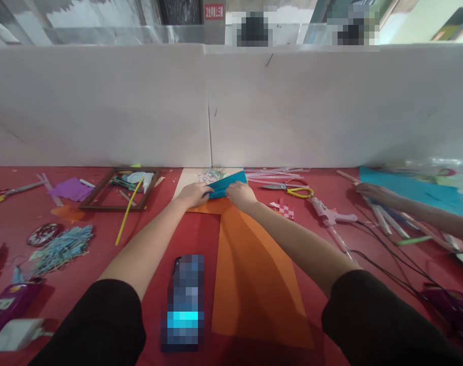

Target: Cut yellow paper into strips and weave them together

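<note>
A folded sheet of blue paper [231, 181] is held between my two hands at the far side of the table. My left hand [193, 195] grips its left end, fingers closed on it. At its right part my right hand [242, 195] pinches the near edge. Below the hands lies a large orange paper sheet [254, 274], reaching toward me. Behind them, a cream sheet [181, 182] carries small scraps. A phone [183, 300] with a blurred screen rests left of the orange sheet.
Scissors [292, 190], a pink glue gun [330, 212] with a cable, and a co-worker's hand [380, 193] are to the right. A brown frame [113, 207], purple paper [71, 189] and blue strips [65, 249] lie left. A white partition [231, 107] stands behind.
</note>
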A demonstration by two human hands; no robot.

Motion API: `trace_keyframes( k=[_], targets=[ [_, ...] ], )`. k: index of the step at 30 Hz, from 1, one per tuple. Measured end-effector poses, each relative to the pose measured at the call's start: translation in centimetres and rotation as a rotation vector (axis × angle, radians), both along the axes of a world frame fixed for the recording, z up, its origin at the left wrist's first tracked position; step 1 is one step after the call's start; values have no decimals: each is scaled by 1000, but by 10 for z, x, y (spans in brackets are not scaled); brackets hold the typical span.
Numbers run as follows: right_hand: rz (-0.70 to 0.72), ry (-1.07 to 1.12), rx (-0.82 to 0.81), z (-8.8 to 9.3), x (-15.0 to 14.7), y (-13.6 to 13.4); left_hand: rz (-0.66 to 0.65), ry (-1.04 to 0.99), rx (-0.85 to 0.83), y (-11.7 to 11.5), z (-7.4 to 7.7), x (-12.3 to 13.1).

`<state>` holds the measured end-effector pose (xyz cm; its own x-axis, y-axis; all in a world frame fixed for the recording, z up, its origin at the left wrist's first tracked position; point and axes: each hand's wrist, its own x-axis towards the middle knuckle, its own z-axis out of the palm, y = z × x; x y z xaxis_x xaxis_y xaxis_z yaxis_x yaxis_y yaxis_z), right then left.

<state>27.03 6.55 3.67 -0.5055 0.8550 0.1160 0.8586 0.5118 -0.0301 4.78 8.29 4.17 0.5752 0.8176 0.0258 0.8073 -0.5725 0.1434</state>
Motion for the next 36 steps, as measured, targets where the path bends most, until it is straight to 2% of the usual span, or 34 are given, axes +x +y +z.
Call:
trace_keyframes(
  k=[4, 7, 12, 19, 30, 36],
  targets=[
    [-63, 55, -28, 4, 0, 6, -46, -5, -47, 7, 3, -1],
    [-60, 94, 0, 7, 0, 7, -34, -28, -72, 14, 3, -3],
    [92, 138, 119, 6, 2, 1, 15, -77, -101, 19, -1, -5],
    [237, 93, 199, -9, 8, -4, 49, -96, -151, 24, -5, -7],
    [194, 120, 233, -14, 15, -1, 34, -119, -180, 23, 2, -13],
    [192, 143, 229, -16, 23, -4, 13, -131, -186, 25, 0, -14]
  ],
)
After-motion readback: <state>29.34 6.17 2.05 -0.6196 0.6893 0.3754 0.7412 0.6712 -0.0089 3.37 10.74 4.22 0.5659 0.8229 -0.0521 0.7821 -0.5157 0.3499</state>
